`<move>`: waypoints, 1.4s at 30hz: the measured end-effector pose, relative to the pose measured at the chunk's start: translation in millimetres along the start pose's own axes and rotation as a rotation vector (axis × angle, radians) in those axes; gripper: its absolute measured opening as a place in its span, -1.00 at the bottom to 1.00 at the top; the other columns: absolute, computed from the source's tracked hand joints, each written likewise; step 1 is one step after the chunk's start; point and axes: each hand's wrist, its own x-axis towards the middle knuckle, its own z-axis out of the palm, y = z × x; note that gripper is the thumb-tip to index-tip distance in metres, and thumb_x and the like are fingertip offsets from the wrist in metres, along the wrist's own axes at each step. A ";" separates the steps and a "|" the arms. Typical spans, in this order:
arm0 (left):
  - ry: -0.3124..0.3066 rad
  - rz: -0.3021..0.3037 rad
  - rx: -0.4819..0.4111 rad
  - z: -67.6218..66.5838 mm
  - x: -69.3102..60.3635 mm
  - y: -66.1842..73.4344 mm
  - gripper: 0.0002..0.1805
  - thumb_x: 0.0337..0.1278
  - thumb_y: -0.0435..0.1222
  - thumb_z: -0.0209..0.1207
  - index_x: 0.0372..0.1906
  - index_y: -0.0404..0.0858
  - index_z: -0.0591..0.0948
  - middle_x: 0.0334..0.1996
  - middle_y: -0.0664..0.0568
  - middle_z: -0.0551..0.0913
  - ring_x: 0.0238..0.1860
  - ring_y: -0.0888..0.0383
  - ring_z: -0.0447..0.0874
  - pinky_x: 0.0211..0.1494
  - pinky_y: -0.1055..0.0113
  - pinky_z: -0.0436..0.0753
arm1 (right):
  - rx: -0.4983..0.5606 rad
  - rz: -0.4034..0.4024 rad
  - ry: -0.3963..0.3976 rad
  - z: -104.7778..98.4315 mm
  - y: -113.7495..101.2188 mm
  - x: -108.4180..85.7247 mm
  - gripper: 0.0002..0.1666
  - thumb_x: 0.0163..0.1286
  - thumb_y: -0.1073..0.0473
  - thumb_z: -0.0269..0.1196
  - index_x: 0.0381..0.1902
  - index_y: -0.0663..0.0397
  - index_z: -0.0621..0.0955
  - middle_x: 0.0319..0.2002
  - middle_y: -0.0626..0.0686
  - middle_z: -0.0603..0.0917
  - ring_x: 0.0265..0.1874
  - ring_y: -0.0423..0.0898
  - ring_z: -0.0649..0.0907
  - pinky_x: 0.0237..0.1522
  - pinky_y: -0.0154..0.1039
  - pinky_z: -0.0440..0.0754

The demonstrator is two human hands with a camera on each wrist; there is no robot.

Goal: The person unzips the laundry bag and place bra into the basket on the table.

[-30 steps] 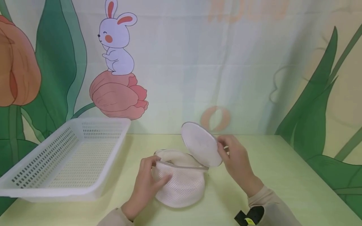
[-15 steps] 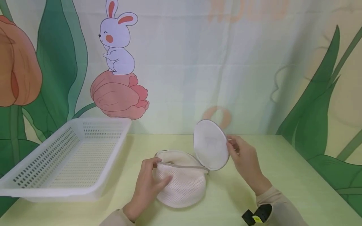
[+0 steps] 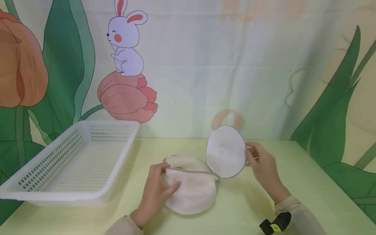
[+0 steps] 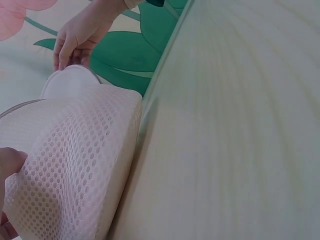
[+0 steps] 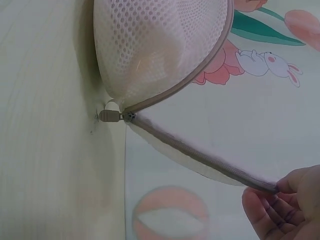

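Observation:
A white mesh laundry bag (image 3: 192, 194) with a grey zipper edge stands on the table, its round lid (image 3: 226, 151) folded up and out to the right. My left hand (image 3: 157, 192) grips the bag's left rim, thumb lying across the mesh front. The lid's right edge is pinched by my right hand (image 3: 262, 166); the right wrist view shows thumb and fingers on the zipper tape (image 5: 210, 160). Where lid and bag meet, a zipper pull (image 5: 110, 116) hangs. Most of the bag's inside is hidden behind its front wall.
A white perforated plastic basket (image 3: 108, 192) stands on the left of the pale yellow-green table (image 3: 235, 209). Behind the table hangs a cloth backdrop (image 3: 188, 65) printed with tulips and a rabbit. A black strap (image 3: 276, 223) is on the right sleeve.
My right hand has drawn the lid rightward, turning its inner face more toward the head camera. The left hand keeps its hold on the rim. The head view has shifted slightly.

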 end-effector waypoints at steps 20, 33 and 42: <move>0.037 0.064 0.045 2.2 -2.1 2.2 -0.32 -0.25 -0.30 0.50 0.03 -0.33 0.38 -0.19 -0.08 0.43 -0.18 0.12 0.43 -0.20 0.32 0.51 | 0.158 0.323 -0.108 -7.8 44.9 -16.7 -0.64 0.46 0.25 0.06 0.11 0.38 0.47 -0.29 0.31 0.67 -0.51 -0.29 0.63 -0.47 -0.40 0.67; 0.080 0.097 0.054 0.7 -3.4 -1.3 -0.33 -0.28 -0.31 0.50 0.00 -0.35 0.41 -0.19 -0.10 0.46 -0.20 0.12 0.45 -0.20 0.26 0.54 | 0.126 0.479 -0.244 -2.4 63.6 -22.1 -0.62 0.45 0.26 0.03 0.07 0.49 0.44 -0.29 0.35 0.67 -0.53 -0.17 0.66 -0.49 -0.34 0.67; 0.046 0.061 0.053 -0.1 -2.1 0.3 -0.34 -0.24 -0.31 0.49 0.02 -0.34 0.40 -0.19 -0.09 0.45 -0.19 0.15 0.44 -0.18 0.25 0.55 | 0.112 0.484 -0.288 -1.2 73.7 -23.4 -0.60 0.41 0.26 0.03 0.06 0.51 0.45 -0.37 0.27 0.68 -0.53 -0.16 0.64 -0.51 -0.33 0.66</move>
